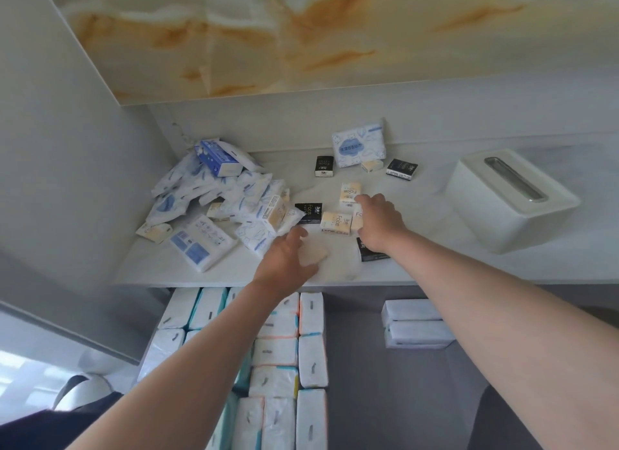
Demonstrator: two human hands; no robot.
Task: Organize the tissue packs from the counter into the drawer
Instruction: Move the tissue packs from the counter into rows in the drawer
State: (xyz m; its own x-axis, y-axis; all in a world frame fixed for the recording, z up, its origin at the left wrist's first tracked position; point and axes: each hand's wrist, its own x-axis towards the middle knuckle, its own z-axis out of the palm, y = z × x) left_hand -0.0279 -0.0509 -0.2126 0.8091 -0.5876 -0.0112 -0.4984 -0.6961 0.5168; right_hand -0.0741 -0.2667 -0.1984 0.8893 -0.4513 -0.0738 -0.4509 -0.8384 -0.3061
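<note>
In the grey-lined drawer [402, 399] white wrapped tissue packs [311, 359] lay in rows, but a blue-and-white heap [214, 188] littered the pale worktop [435, 262]; the left hand [284, 258] gripped a small cream pack [316, 255], and the right hand [382, 222] hid its own hold.

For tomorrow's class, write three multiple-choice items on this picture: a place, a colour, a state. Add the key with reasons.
1. Where does the tissue box stand? A. on the right side of the counter B. on the floor C. on a chair
2. What colour is the pack at the left hand? A. black B. beige C. blue
3. The drawer is A. shut B. open, with white packs in rows C. open and bare
1 A: it stands right of the loose packs. 2 B: pale beige shows beside the hand. 3 B: it is pulled out below the counter's edge.
</note>
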